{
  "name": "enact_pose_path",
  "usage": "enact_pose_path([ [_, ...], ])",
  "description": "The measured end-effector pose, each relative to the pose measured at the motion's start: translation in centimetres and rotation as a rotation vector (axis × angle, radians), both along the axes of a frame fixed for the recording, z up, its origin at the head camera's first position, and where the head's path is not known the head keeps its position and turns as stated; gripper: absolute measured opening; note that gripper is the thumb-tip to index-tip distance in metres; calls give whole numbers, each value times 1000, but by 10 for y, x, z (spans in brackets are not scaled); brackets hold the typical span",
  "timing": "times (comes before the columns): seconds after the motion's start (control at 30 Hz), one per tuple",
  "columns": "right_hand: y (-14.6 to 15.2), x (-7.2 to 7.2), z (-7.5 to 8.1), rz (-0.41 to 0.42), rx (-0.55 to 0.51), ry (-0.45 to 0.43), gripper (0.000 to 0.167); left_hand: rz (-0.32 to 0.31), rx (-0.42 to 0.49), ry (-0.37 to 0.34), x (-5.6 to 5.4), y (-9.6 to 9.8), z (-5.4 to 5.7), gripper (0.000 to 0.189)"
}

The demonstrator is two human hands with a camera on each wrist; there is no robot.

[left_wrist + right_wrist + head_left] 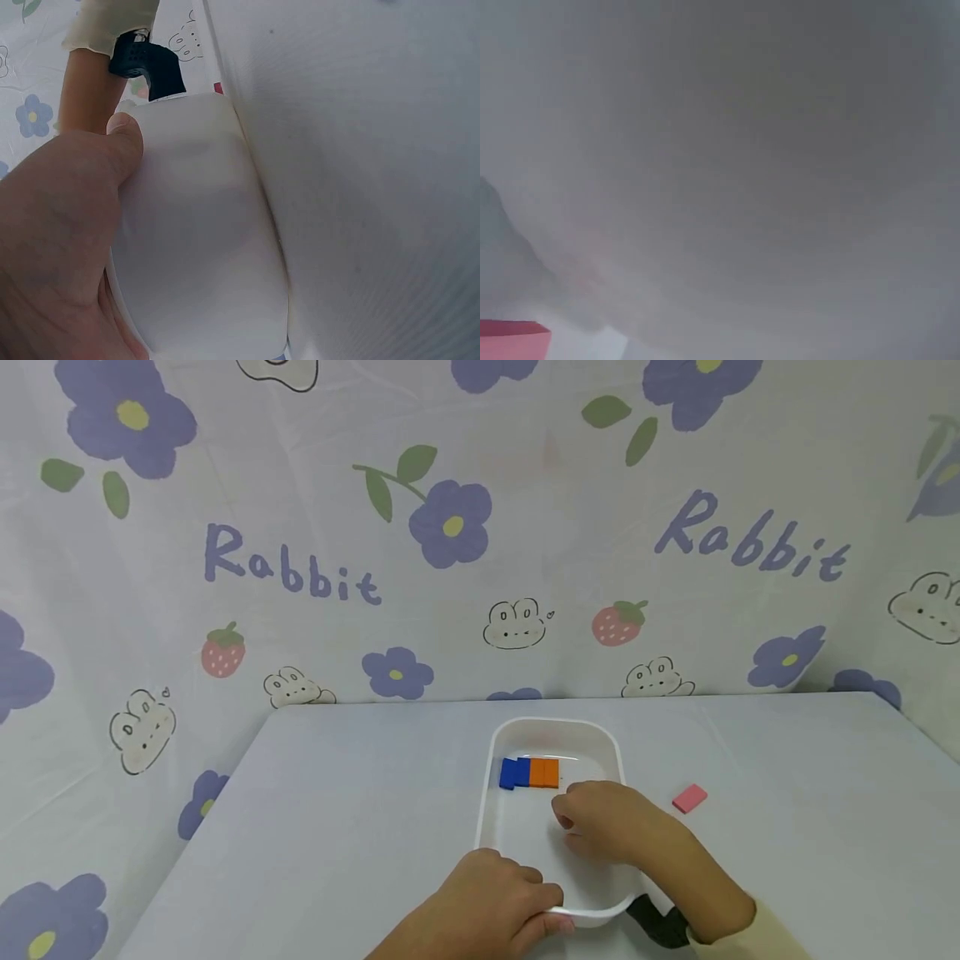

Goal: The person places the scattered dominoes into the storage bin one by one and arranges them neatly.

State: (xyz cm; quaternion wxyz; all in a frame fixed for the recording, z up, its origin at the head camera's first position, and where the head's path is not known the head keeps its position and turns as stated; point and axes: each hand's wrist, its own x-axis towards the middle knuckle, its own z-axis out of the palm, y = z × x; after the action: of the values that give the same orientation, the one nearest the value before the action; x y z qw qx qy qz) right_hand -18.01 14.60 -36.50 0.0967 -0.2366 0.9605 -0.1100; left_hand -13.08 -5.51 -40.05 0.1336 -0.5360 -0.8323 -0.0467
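Observation:
A white tray (486, 810) lies lengthwise on the table. My left hand (495, 893) grips its near rim, fingers over the edge and thumb outside; in the left wrist view the left hand (67, 217) lies along the tray's outer wall (195, 225). The right hand (611, 822) reaches over the right rim into the tray with bent fingers, and I cannot tell whether they hold anything. Beyond its fingertips, two blue blocks (514, 772) and two orange blocks (544, 772) sit side by side in a row near the far end.
A pink block (690, 798) lies on the table right of the tray. A pale grey surface fills most of the right wrist view, with a pink block (514, 341) at its lower left corner. A patterned curtain (450, 610) hangs behind the white table (360, 802).

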Motion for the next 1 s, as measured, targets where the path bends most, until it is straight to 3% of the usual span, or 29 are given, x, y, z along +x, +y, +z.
enact_pose_path([
  [0.27,1,4,4,2,-10,-27,13,9,-6,-16,0,0,1,35],
  [0.5,1,1,-1,-47,15,-20,12,0,-1,-13,0,0,1,34],
  [1.0,1,-2,-13,32,64,138,21,20,-22,-29,0,1,1,36],
])
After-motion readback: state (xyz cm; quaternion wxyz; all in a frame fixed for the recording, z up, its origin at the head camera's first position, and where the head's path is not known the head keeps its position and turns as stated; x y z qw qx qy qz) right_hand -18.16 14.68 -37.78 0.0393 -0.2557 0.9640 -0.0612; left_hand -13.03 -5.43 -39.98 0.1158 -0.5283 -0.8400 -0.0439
